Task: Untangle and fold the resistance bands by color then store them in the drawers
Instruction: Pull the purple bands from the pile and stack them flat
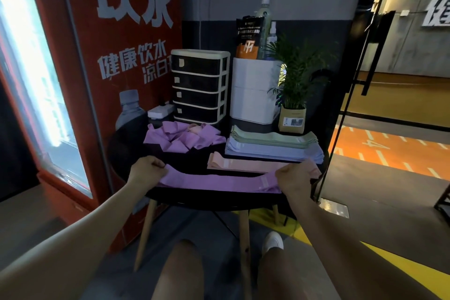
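A purple resistance band (214, 181) lies stretched flat along the front edge of the round black table (126, 153). My left hand (148, 169) grips its left end and my right hand (295, 176) grips its right end. Behind it lies a flat pink band (233, 163). A tangled heap of purple bands (180, 139), with a bit of pink in it, sits at the back left. Folded green bands (272, 137) rest on a stack of pale blue bands (272, 151) at the right. A drawer unit (199, 85) with dark drawers stands at the back, all drawers closed.
A white box (253, 92) with a bottle and a pouch on top stands beside the drawers. A potted plant (292, 114) is at the back right. A red drinks fridge (85, 80) is close on the left, a glass door (345, 105) on the right.
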Demonstrator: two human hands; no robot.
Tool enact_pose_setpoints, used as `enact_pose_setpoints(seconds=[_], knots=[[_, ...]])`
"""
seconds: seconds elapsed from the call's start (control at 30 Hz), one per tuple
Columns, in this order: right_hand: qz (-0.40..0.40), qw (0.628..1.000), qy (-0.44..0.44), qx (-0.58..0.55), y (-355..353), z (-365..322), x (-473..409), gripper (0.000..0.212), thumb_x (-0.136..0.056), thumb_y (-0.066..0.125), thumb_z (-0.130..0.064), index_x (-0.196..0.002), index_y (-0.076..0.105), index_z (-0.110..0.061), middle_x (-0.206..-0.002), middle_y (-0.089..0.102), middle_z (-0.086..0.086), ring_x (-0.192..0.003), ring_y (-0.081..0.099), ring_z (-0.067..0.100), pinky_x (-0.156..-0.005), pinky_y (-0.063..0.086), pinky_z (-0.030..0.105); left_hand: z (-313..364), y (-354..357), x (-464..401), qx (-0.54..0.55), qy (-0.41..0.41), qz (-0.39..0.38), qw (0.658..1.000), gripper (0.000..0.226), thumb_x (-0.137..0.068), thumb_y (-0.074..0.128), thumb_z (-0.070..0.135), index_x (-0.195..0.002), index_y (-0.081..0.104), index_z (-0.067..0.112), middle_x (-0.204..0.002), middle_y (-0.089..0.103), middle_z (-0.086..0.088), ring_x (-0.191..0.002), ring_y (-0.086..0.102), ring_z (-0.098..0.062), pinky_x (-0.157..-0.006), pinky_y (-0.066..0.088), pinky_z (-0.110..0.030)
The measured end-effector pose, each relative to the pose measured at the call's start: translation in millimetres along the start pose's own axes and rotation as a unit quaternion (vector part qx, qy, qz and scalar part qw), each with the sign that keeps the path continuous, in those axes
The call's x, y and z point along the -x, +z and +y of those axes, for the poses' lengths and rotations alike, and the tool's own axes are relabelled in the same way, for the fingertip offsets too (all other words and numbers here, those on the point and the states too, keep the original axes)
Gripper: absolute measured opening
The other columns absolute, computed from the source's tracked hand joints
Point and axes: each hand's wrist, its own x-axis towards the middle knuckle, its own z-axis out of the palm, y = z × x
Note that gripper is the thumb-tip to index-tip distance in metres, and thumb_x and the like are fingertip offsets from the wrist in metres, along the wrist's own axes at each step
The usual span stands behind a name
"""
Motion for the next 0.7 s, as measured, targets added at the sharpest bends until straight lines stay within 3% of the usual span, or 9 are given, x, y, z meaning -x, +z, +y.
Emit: enact_pose_setpoints(seconds=[0.1, 0.17, 0.4, 0.53, 0.7], knots=[[-0.005, 0.999, -0.011, 0.037, 4.4, 6.8, 0.6, 0.023, -0.088, 0.049, -0.010, -0.069, 0.059, -0.003, -0.082, 0.062, 0.018, -0.080, 0.058, 0.031, -0.065, 0.037, 0.027, -8.1, 0.8, 1.0, 0.008, 0.001, 0.017, 1.000, 0.011, -0.080, 0.068, 0.011, -0.088, 0.065, 0.004, -0.092, 0.068, -0.011, -0.093, 0.062, -0.028, -0.079, 0.042, -0.029], [0.005, 0.998, -0.023, 0.055, 7.3, 10.1, 1.4, 0.019, -0.089, 0.049, -0.012, -0.085, 0.064, -0.002, -0.091, 0.065, 0.015, -0.087, 0.060, 0.032, -0.067, 0.037, 0.027, -10.8, 2.6, 3.0, 0.011, 0.004, 0.027, 1.000, 0.010, -0.081, 0.067, 0.012, -0.088, 0.065, 0.004, -0.087, 0.066, -0.009, -0.089, 0.060, -0.026, -0.076, 0.041, -0.027], [0.036, 0.992, -0.079, 0.091, 16.6, 15.1, 3.0, 0.016, -0.087, 0.051, -0.008, -0.084, 0.063, 0.001, -0.087, 0.066, 0.017, -0.081, 0.060, 0.031, -0.061, 0.043, 0.032, -12.3, 5.4, 8.2, -0.004, 0.027, 0.042, 0.999, 0.009, -0.081, 0.068, 0.014, -0.081, 0.059, 0.012, -0.076, 0.059, -0.001, -0.078, 0.053, -0.018, -0.070, 0.036, -0.025], [0.029, 0.991, -0.095, 0.092, 18.5, 19.6, 0.7, 0.016, -0.086, 0.052, -0.006, -0.085, 0.065, 0.003, -0.089, 0.065, 0.019, -0.080, 0.060, 0.031, -0.065, 0.047, 0.034, -12.9, 4.9, 8.0, -0.008, 0.027, 0.039, 0.999, 0.010, -0.081, 0.069, 0.015, -0.080, 0.059, 0.013, -0.075, 0.058, 0.000, -0.077, 0.053, -0.018, -0.070, 0.036, -0.025], [0.044, 0.987, -0.129, 0.086, 16.5, 9.4, 5.9, 0.024, -0.086, 0.057, -0.011, -0.109, 0.060, -0.003, -0.114, 0.055, 0.016, -0.109, 0.049, 0.032, -0.082, 0.043, 0.036, -12.8, 3.8, 9.1, -0.005, 0.024, 0.032, 0.999, 0.008, -0.082, 0.067, 0.015, -0.082, 0.059, 0.013, -0.070, 0.054, 0.005, -0.078, 0.053, -0.017, -0.067, 0.035, -0.025]])
